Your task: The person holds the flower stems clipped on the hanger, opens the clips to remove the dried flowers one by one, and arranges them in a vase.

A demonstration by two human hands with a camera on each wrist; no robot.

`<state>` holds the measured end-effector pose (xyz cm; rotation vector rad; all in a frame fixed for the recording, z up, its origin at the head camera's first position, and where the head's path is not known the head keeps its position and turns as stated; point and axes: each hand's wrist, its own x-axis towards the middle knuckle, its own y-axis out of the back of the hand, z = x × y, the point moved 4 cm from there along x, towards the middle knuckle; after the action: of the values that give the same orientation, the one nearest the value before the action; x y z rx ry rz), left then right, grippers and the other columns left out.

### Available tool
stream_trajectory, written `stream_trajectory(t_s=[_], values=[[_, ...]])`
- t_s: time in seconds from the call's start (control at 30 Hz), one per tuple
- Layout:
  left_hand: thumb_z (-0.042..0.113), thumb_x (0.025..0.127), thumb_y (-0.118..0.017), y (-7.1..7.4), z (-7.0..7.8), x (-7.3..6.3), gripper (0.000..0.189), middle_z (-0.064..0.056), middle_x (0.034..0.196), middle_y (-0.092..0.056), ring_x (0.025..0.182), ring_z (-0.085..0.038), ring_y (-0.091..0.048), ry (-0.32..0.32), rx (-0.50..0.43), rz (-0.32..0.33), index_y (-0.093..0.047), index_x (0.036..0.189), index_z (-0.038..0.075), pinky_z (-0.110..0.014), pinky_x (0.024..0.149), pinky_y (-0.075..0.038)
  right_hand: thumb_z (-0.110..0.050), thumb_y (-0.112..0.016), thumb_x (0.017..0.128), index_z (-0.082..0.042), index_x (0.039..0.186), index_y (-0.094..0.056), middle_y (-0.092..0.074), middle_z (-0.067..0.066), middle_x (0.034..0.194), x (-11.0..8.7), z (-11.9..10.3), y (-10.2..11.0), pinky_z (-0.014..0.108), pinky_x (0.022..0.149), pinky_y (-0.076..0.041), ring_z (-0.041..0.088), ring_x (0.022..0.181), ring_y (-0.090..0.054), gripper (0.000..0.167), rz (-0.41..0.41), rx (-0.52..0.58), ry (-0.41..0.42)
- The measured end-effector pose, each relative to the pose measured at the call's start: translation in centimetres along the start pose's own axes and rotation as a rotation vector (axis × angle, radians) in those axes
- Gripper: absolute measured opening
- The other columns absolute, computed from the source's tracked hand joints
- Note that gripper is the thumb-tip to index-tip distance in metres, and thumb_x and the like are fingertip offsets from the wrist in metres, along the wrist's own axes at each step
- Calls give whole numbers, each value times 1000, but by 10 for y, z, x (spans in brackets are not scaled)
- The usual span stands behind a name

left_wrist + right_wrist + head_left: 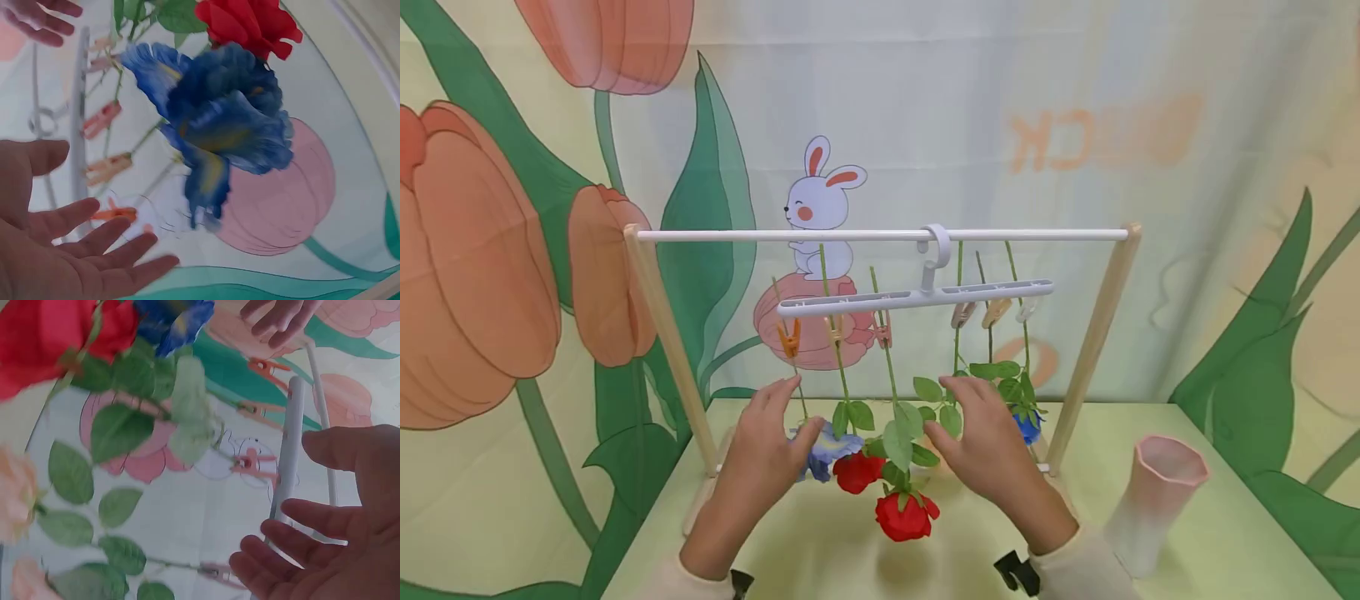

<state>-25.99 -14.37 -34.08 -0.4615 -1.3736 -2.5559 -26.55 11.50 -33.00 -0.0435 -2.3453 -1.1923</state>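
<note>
Some of the blue iris (pixel 832 446) is hidden by the left hand (pixel 766 442), held wide like the right hand (pixel 983 437)

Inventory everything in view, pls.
Backdrop: 1, multicoloured, behind
Table: 1, green, below
Rack: 1, white, wood, on table
Hanger: 1, grey, on rack
Clips: 6, mixed colours, on hanger
Stems: 6, mostly green, in clips
Leaves: many, green, hanging
Blue flowers: 2, outer ends
Red flowers: 2, centre
Peach flowers: 1+, mid-right
Vase: 1, pink and white, right
Wrist gear: 2, black, cuffs
Sleeves: 2, cream, bottom
Left grip: 1, by flowers
Right grip: 1, by leaves
</note>
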Motion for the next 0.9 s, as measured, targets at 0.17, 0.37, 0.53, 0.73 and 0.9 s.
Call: stream_trajectory(t_s=[0.17,0.37,0.53,0.73,0.9], values=[[27,97,-66,-1,-14,15,52,-18,139,-59,128,-38,-60,118,-202,121,-52,144,7,-55,99,-55,-18,-77,89,-6,133,-61,-62,12,130,13,-23,-19,50,97,-56,32,118,-62,49,112,188,-7],[32,97,-65,-20,-35,31,51,-15,134,-63,124,-35,-64,281,-458,79,-53,142,12,-52,98,-56,-13,-76,89,-6,126,-62,-65,11,119,30,-55,-48,43,90,-61,26,104,-68,40,219,459,-4],[33,96,-68,-32,-44,39,47,-13,129,-67,118,-32,-66,352,-537,53,-59,138,14,-47,96,-58,-15,-76,89,-6,128,-61,-66,11,117,51,-80,-72,42,88,-62,25,102,-69,43,242,594,-23],[30,96,-69,-33,-49,44,39,-15,121,-72,105,-31,-71,397,-546,96,-66,131,14,-40,89,-61,-16,-77,89,-7,128,-61,-67,10,116,70,-100,-96,34,86,-62,25,103,-70,44,261,631,-54],[23,95,-69,-32,-49,49,30,-15,113,-75,97,-27,-72,378,-540,141,-71,123,12,-39,84,-63,-14,-77,89,-6,128,-61,-68,10,117,79,-107,-105,38,87,-62,27,104,-70,44,297,668,-82]])
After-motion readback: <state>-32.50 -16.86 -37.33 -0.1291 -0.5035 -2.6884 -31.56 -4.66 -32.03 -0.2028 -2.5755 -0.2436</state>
